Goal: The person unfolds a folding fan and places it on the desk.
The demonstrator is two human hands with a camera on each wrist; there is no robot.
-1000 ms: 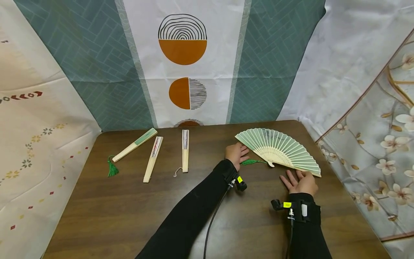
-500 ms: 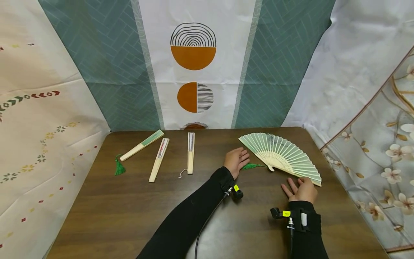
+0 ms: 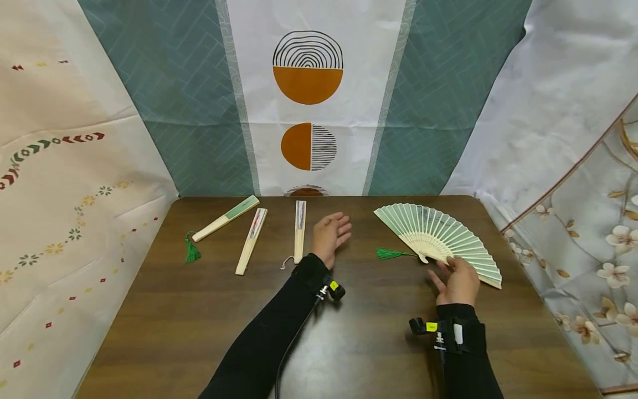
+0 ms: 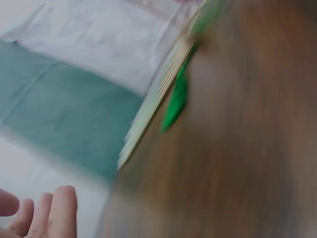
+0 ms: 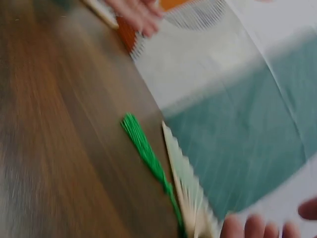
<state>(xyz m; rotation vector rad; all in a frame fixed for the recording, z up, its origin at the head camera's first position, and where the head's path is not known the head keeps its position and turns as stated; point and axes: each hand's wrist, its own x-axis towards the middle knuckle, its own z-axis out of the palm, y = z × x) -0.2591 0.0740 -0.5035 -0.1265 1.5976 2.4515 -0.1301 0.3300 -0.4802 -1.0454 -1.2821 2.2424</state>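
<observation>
A green folding fan lies spread out at the right of the table, its ribs bare and pale toward the pivot. Its green tassel trails to the left. My right hand is at the fan's near edge, fingers relaxed and overlapping the ribs in the head view. To the left, my left hand hovers with loose fingers beside a folded fan that has a thin white cord. Nothing is in the left hand; its fingertips show in the left wrist view.
Farther left on the wooden table lie two more folded fans: one with a reddish pattern and a green one with a green tassel. Patterned cloths hang behind the table and along both sides.
My left hand has left the open fan's left side and moved left toward the folded fans. My right hand has shifted slightly left along the open fan's near edge.
</observation>
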